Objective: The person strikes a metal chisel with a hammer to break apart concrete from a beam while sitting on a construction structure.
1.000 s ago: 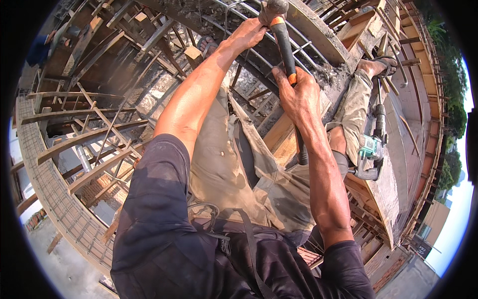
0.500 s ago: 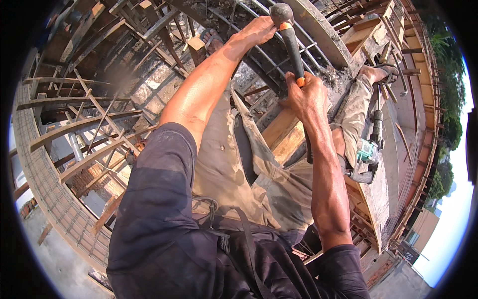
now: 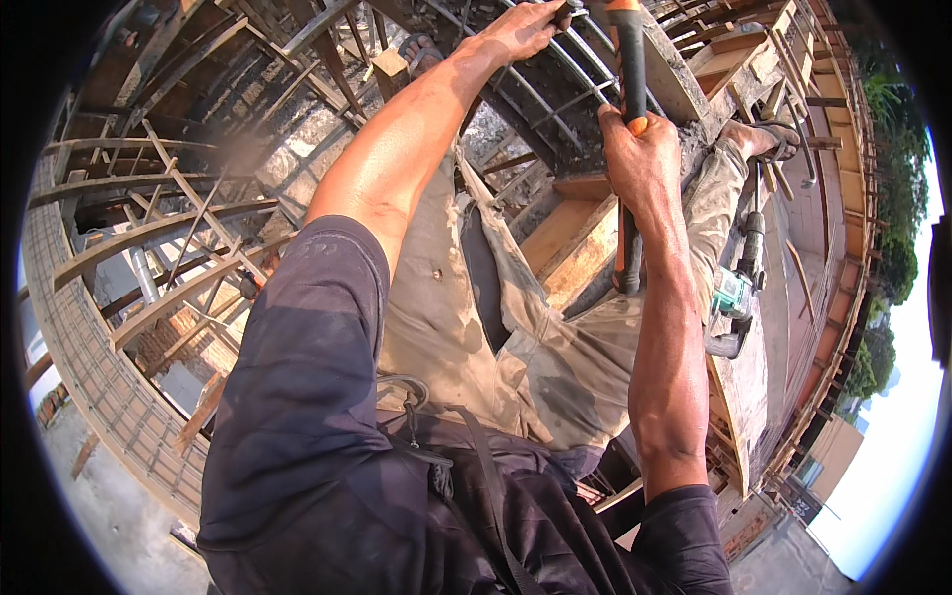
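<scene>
My right hand (image 3: 643, 164) is wrapped round a hammer (image 3: 631, 64) with a black handle and orange bands. The handle's lower part comes out beneath my fist, and the head is cut off by the upper edge. Up and to the left, my left hand (image 3: 521, 35) has its fingers closed at a small dark piece, whose kind I cannot make out. Steel reinforcing bars (image 3: 575, 99) run beneath and beside that hand, over a dark gap in rough concrete.
A green rotary hammer drill (image 3: 731, 295) lies beside my right leg. Timber formwork (image 3: 570, 253) opens between my legs. On the left, wooden beams (image 3: 164, 238) cross over a drop. A sandalled foot (image 3: 759, 139) rests on concrete at the right.
My right hand has moved up and right with the hammer. Its head has left my left hand's side and passed out of the picture. The left hand has risen slightly.
</scene>
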